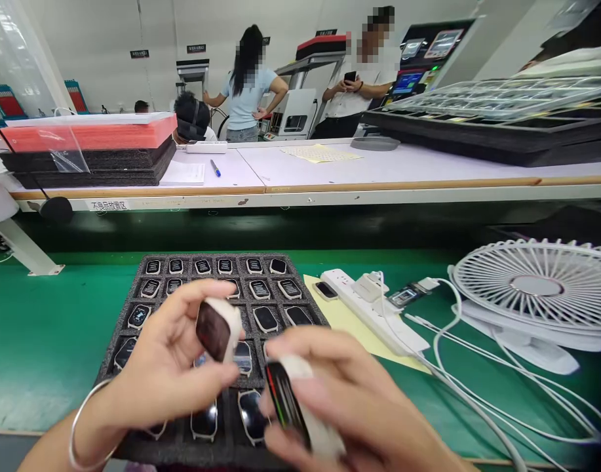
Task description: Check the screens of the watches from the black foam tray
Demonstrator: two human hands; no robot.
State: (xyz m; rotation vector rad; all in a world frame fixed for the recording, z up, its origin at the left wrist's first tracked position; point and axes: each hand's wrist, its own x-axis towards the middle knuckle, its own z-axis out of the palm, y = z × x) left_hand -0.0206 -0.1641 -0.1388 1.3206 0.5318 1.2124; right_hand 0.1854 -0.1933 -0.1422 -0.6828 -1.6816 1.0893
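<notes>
My left hand [177, 354] grips a smartwatch [214, 331] without a strap, its dark screen turned sideways and its pale casing pinched between thumb and fingers. In my right hand [349, 393] is a second smartwatch [288, 400], blurred by motion, with red and green light on its black screen. Both hands are above a dark grey foam tray [147, 262] whose compartments hold several more watch bodies. Some of those screens show text or a picture, others are dark. My hands hide part of the tray's middle and front.
Right of the tray, a white power strip [373, 308] with plugs and cables lies on yellow paper [349, 328], beside one more watch [326, 290]. A white fan [531, 288] stands farther right. Behind, a raised shelf [231, 190] carries foam stacks [88, 151] and trays [501, 124]; people are beyond it.
</notes>
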